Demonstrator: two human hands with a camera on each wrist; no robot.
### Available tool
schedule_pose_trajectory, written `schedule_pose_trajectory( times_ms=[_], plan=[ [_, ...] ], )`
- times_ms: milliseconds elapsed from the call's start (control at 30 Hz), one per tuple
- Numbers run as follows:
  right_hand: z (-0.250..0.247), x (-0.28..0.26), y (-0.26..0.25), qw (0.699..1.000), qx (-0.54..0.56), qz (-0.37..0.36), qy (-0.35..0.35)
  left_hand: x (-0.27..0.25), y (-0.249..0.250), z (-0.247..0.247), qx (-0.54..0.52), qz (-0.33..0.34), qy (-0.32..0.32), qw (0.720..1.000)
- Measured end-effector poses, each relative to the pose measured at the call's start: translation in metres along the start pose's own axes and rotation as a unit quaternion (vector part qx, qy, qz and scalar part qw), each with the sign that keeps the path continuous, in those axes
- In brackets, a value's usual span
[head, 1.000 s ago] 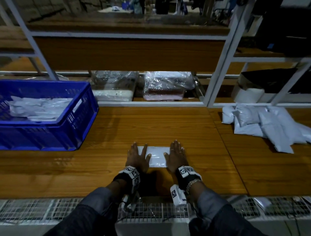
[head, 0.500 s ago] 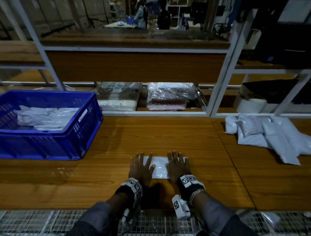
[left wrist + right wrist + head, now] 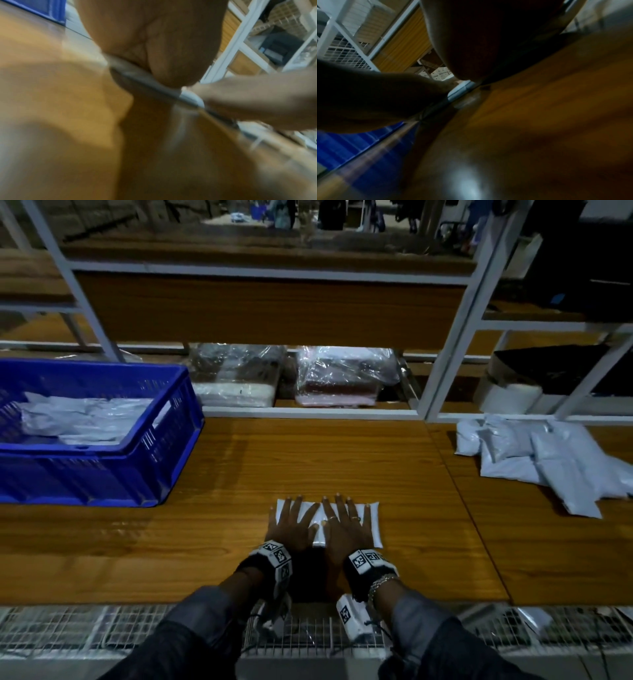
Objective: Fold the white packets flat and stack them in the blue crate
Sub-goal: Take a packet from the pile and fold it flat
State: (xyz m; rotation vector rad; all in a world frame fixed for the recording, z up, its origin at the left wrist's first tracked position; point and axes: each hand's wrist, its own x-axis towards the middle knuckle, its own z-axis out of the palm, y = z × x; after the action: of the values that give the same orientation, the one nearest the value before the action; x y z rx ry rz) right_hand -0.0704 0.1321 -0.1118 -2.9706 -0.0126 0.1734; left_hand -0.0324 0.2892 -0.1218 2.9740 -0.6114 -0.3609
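While both palms lie flat on it, the white packet (image 3: 374, 523) sits on the wooden table (image 3: 212, 542), near the front edge and about midway across.

Left hand (image 3: 291, 527): fingers straight and spread, pressing down on the packet's left half; thumb angled toward the other hand.
Right hand (image 3: 346, 529): fingers straight, slightly spread, pressing the packet's middle and right part; rings on two fingers. The two hands lie just beside each other, thumbs close.
Packet edges: far edge shows past the fingertips; right edge and near right corner lie uncovered; a narrow white strip shows between the thumbs.

Blue crate (image 3: 161, 474): at the table's left, well apart from the hands, its near wall set back from the table's front edge. White packets in crate (image 3: 85, 419): crumpled-looking layer inside; how many, cannot tell.
Loose packet pile (image 3: 548, 460): on the adjoining panel at right, overlapping one another, well apart from the hands.
Bare wood lies between crate and hands, and between hands and pile; a seam divides the two table panels right of the hands.
Clear-wrapped bundles (image 3: 342, 378): two, on the low shelf behind the table's back edge.
Wire grating (image 3: 68, 628): runs along below the front edge.
Wrist views: blurred; each shows a palm heel pressed to the surface.
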Motion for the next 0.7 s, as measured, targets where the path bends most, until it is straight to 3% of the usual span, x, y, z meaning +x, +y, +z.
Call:
schedule_pose_trajectory(
  times_ms=[100,233,367,467,600,700],
  plan=[
    [-0.002,0.001,0.004,1.000,0.021,-0.001,-0.015,-0.005,-0.002,-0.004,-0.014,-0.015,-0.022,1.000],
    [-0.009,-0.002,0.009,0.997,0.048,0.055,-0.006,-0.009,-0.002,-0.010,-0.026,-0.037,0.036,0.998],
    [-0.009,-0.011,0.022,0.994,0.054,0.093,-0.014,-0.018,0.000,-0.003,-0.077,-0.086,0.043,0.992],
    [-0.009,-0.013,0.030,0.995,0.057,0.074,-0.040,-0.018,0.000,0.001,-0.103,-0.108,0.049,0.988],
    [0.002,-0.012,0.032,0.997,0.036,0.065,-0.019,-0.018,-0.001,0.003,-0.100,-0.104,0.047,0.988],
    [0.000,-0.010,0.030,0.997,0.032,0.068,-0.027,-0.016,0.001,-0.001,-0.045,-0.121,0.027,0.991]
  ],
)
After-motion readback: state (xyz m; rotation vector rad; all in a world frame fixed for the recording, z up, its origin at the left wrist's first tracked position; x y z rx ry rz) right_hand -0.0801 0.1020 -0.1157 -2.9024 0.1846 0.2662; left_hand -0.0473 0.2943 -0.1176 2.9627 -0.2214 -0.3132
